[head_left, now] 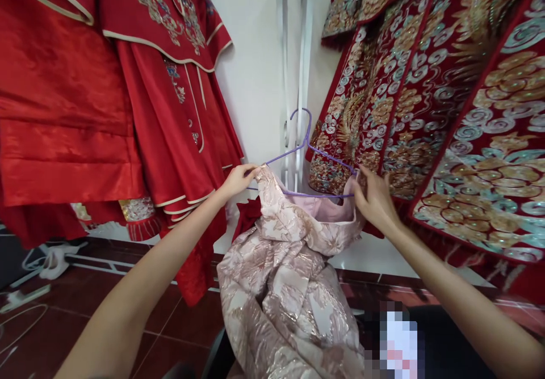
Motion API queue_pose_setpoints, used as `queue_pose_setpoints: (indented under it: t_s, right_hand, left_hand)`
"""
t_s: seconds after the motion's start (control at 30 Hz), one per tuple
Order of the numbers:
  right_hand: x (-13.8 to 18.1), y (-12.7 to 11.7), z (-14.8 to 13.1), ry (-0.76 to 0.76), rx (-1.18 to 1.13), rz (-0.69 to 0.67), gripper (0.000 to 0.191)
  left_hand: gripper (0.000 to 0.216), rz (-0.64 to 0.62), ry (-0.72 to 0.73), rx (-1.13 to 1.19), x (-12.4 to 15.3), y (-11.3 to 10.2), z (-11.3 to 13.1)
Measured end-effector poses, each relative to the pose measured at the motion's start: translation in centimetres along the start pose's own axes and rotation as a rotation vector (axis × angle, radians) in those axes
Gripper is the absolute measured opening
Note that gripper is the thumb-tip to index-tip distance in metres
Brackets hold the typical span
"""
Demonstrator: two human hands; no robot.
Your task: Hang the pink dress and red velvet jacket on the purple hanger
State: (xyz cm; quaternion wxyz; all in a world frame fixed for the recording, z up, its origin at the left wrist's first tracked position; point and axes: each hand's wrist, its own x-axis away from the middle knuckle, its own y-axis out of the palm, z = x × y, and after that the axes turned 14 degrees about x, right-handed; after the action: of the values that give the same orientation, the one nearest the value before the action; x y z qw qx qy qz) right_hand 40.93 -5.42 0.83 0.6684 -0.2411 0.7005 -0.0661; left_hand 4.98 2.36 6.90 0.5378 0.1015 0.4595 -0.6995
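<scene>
A pale pink brocade garment [285, 265] hangs from a purple wire hanger [304, 140] in front of me. My left hand [239, 180] pinches the garment's left shoulder where it meets the hanger's left end. At the hanger's right end, my right hand [374, 197] grips the garment's right shoulder, fingers closed on the cloth. The hanger's hook points up, free of any rail. The garment's lower part drapes down toward my lap.
Plain red satin robes [85, 95] hang at the left. Heavily embroidered red and gold robes [447, 112] hang at the right. A white wall with a metal rail [293, 44] lies between them. Dark red floor tiles and white cables [38, 271] lie lower left.
</scene>
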Motion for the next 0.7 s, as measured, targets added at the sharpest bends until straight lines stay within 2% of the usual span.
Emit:
queue_pose_setpoints:
  t_s: [0.13,0.27,0.33,0.4,0.43,0.5,0.57,0.63,0.7]
  right_hand:
    - [-0.9,0.2,-2.2,-0.048,-0.071,-0.090,0.062]
    - [-0.7,-1.4,-3.0,-0.028,-0.175,0.030,0.053]
    - [1.1,-1.9,-2.1,0.049,-0.191,0.119,0.041]
    - [4.5,-1.7,-0.2,0.199,-0.173,0.200,0.029]
    - [6.6,-1.2,1.0,0.279,-0.138,0.184,0.024]
    - [11.0,0.5,3.7,0.447,-0.105,0.051,0.019]
    - [14.3,2.8,6.1,0.571,-0.245,-0.193,0.017]
    - [15.4,5.0,7.4,0.618,-0.395,-0.331,0.018]
    - [14.3,6.6,7.2,0.573,-0.439,-0.436,0.019]
  left_hand:
    - [0.046,0.004,-0.001,-0.069,-0.3,0.4,0.4]
    - [0.054,0.081,-0.129,0.028,0.4,-0.1,-1.8]
    - [0.062,0.162,-0.262,0.182,1.3,-0.5,-3.4]
    - [0.067,0.224,-0.389,0.306,2.5,-0.9,-5.1]
    - [0.066,0.230,-0.437,0.335,3.3,-1.1,-5.8]
    - [0.058,0.201,-0.474,0.340,4.9,-1.3,-6.9]
    - [0.052,0.113,-0.457,0.312,6.4,-1.1,-7.7]
    - [0.050,0.012,-0.415,0.277,7.3,-0.6,-8.2]
    - [0.051,-0.074,-0.378,0.256,7.7,0.2,-8.5]
